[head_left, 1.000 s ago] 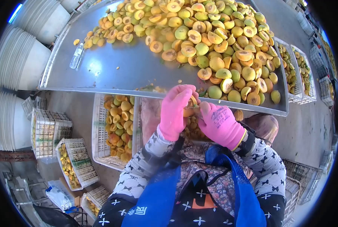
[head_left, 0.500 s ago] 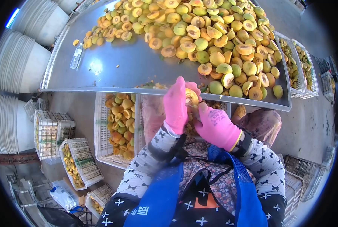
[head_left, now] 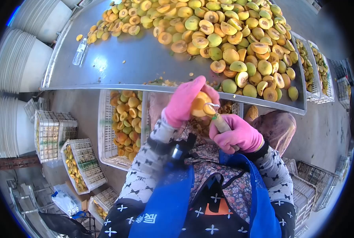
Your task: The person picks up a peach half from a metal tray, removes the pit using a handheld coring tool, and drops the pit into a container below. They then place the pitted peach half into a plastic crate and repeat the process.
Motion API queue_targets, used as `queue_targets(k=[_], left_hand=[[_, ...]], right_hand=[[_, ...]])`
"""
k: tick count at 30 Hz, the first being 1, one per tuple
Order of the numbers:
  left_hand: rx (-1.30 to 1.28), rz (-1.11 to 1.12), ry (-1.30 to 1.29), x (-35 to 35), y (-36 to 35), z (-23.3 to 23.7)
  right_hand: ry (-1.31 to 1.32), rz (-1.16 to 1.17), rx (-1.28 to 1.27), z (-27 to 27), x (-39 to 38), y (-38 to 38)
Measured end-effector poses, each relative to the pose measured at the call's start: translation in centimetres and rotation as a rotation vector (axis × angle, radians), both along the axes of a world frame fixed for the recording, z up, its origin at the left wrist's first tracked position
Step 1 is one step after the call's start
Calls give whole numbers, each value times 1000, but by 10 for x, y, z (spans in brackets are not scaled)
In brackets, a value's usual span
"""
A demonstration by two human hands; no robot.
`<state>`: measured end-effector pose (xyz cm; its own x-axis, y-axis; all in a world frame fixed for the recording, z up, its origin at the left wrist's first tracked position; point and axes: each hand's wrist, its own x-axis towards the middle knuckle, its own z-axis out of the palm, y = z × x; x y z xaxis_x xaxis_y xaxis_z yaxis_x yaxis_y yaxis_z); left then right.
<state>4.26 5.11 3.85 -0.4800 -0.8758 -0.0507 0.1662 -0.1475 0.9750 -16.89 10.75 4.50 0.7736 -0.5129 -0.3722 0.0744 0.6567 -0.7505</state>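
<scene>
Just below the metal table's front edge, my left hand (head_left: 188, 101), in a pink glove, holds a yellow-orange fruit half (head_left: 201, 104). My right hand (head_left: 239, 134), also gloved in pink, is closed round the pale handle of a small tool (head_left: 222, 124). The tool's thin curved metal tip touches the cut side of the fruit half. Behind both hands, a large heap of halved fruit (head_left: 230, 55) lies on the metal table (head_left: 117, 71).
A plastic bottle (head_left: 80, 52) lies on the table's left part. Below the edge stands a white crate (head_left: 105, 135) of fruit halves. More crates (head_left: 87, 162) are at the left, and others (head_left: 313, 85) at the right. Stacked white tubs (head_left: 16, 59) line the far left.
The fruit half is lower and tilted, with its cut side toward the tool. My right hand has moved right and down, and the tool's handle and tip now show.
</scene>
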Motion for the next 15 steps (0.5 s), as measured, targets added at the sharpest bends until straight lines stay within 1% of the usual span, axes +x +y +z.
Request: queue_targets(k=[1, 2, 3, 4, 5, 6, 7, 9, 11, 12, 14, 15], left_hand=[[124, -9, -63, 9, 0, 1], [72, -74, -208, 29, 4, -6], [14, -135, -353, 60, 11, -10], [158, -172, -477, 94, 20, 7], [170, -147, -674, 124, 28, 12], [-205, -91, -944, 172, 36, 0], [-593, -28, -1191, 204, 38, -13], [-296, 652, -1332, 202, 36, -4], [-584, 872, -1455, 188, 14, -13], [-740, 975, -1497, 170, -6, -18], [-402, 805, -872, 93, -38, -5], [-115, 627, -749, 68, -60, -8]], right_hand=[[34, -6, -25, -1, -5, 0], [267, 138, -134, 6, -8, -2], [367, 238, -723, -24, -15, 4], [516, 324, -909, -40, -29, 14], [665, 410, -1095, -49, -41, 21], [707, 394, -1042, -52, -47, 22], [745, 379, -987, -55, -50, 23], [787, 362, -905, -53, -51, 18], [810, 317, -847, -42, -46, 13], [799, 265, -867, -42, -45, 12], [783, 171, -892, -47, -45, 16], [774, 133, -914, -48, -46, 19]])
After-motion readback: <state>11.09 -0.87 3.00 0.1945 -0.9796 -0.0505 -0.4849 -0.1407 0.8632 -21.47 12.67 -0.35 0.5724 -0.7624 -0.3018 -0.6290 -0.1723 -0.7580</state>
